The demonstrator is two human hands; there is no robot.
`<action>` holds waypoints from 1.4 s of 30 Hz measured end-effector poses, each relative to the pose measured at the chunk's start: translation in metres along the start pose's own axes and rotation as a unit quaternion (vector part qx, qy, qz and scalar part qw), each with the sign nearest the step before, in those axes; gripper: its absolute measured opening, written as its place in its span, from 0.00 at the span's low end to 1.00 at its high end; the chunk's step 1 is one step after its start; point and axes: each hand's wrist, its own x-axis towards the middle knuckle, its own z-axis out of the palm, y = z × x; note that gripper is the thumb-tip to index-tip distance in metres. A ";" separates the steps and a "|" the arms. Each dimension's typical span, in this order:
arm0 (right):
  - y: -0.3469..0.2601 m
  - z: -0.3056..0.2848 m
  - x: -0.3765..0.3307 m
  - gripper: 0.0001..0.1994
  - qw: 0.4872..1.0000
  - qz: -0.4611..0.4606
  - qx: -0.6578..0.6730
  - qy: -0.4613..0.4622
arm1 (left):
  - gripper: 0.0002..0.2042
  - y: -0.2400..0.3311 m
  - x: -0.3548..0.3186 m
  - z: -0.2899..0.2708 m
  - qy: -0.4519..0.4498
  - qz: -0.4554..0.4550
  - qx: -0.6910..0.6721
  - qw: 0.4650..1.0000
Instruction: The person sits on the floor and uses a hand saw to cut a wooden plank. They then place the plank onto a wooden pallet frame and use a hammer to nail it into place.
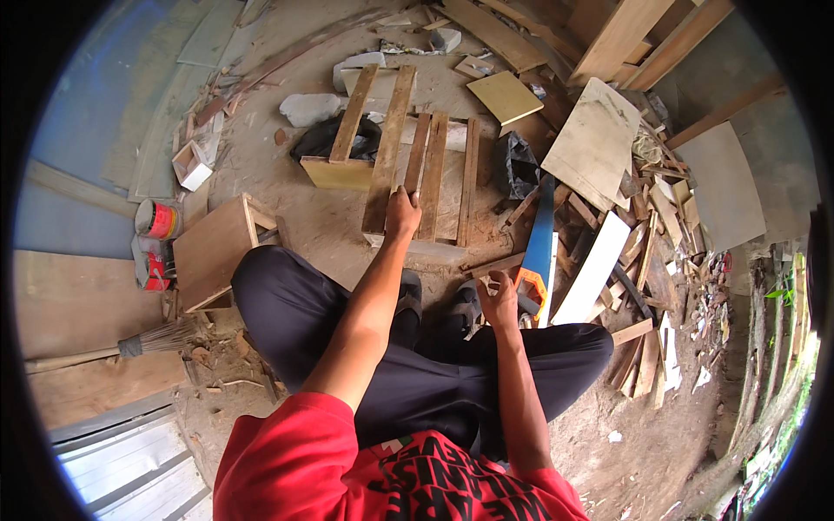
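five slats (pixel 433 174) laid out, joining unclear

at the upper centre of the frame the slats lay roughly side by side, and a lower crosspiece (pixel 426 251) ran beneath several of the near ends. the laying out looked largely done, though the gaps were uneven and the leftmost slat (pixel 354 113) sat farther up the frame, its lower end on a pale wooden panel (pixel 337 174); evening them out seemed left. no fastening could be made out. the left hand (pixel 402 215), near the frame's centre, had its grip closed, apparently on a middle slat's lower end. right of centre, the right hand (pixel 498 301) had its grip apart, fingers loosely curled, near the orange handle of a saw (pixel 540 230).
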 end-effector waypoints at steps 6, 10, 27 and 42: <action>0.008 -0.006 -0.006 0.19 1.000 0.001 -0.020 0.000 | 0.20 0.007 -0.006 0.003 -0.009 -0.030 0.004 1.000; 0.009 -0.004 -0.008 0.19 0.999 0.039 -0.014 -0.026 | 0.24 0.000 -0.005 0.002 -0.049 -0.031 0.032 0.998; 0.003 -0.005 -0.003 0.20 1.000 -0.004 -0.024 -0.017 | 0.10 0.004 0.004 -0.041 0.170 0.060 -0.136 0.974; -0.042 -0.018 0.005 0.19 0.994 0.070 0.052 -0.062 | 0.34 -0.061 -0.045 -0.066 -0.189 0.076 0.075 0.976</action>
